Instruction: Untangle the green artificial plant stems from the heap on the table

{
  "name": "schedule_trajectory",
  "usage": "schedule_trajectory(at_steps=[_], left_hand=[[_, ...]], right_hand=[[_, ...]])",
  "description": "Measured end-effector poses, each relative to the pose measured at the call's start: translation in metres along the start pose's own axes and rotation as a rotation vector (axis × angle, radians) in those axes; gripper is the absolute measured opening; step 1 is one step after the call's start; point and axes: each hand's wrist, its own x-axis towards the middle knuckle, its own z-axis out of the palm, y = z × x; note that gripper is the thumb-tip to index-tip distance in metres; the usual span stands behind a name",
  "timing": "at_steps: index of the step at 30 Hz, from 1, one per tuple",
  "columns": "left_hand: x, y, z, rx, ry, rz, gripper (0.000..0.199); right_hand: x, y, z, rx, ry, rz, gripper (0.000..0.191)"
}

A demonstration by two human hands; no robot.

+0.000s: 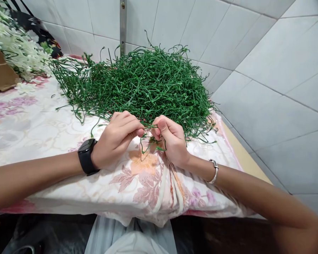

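Note:
A thin green artificial stem [149,126] runs between my two hands, just in front of a big heap of similar green stems [148,84]. My left hand [120,135], below a black watch, pinches one end between thumb and fingertips. My right hand [172,139], with a silver bracelet on its wrist, is closed round the other end, thumb on top. Short curled stem ends [143,147] hang beneath the fingers over the cloth. How much of the stem lies inside my right fist is hidden.
A flowered cloth [95,190] covers the table. White artificial flowers [18,46] and a cardboard box [0,67] are at the far left. Tiled walls [281,102] close off the back and right, with a metal strip [123,28] behind the heap.

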Motion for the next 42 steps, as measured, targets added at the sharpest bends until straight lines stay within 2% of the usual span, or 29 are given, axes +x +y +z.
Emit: schedule_trajectory(at_steps=[8, 11, 15, 16, 20, 24, 30, 35, 38, 42], left_hand=[[0.001, 0.001, 0.001, -0.006, 0.024, -0.004, 0.017], [0.000, 0.000, 0.000, -0.013, 0.031, -0.016, 0.018], [-0.005, -0.003, -0.004, -0.035, 0.154, -0.121, 0.021], [-0.006, -0.004, -0.005, -0.042, 0.175, -0.141, 0.021], [-0.005, -0.004, -0.005, -0.094, 0.200, -0.159, 0.019], [-0.001, -0.002, -0.005, -0.126, 0.173, -0.180, 0.018], [0.000, -0.001, -0.005, -0.199, 0.177, -0.222, 0.020], [0.000, -0.002, -0.004, -0.300, 0.121, -0.271, 0.020], [0.001, -0.008, -0.004, -0.390, 0.104, -0.290, 0.021], [0.003, -0.014, -0.006, -0.483, 0.071, -0.381, 0.029]], right_hand=[[0.000, 0.001, 0.004, 0.044, 0.020, 0.009, 0.031], [0.005, 0.005, -0.001, 0.051, 0.036, 0.029, 0.030], [0.013, 0.011, -0.017, 0.034, 0.300, -0.005, 0.030], [0.014, 0.011, -0.020, -0.007, 0.333, -0.029, 0.030], [0.010, 0.003, -0.019, -0.210, 0.235, -0.117, 0.027], [0.006, -0.002, -0.013, -0.244, 0.166, -0.131, 0.021], [0.007, 0.001, -0.014, -0.289, 0.086, -0.151, 0.022], [0.002, -0.004, -0.012, -0.394, 0.082, -0.230, 0.017], [0.000, -0.006, -0.012, -0.476, 0.023, -0.282, 0.014], [0.001, -0.007, -0.012, -0.562, -0.058, -0.344, 0.011]])
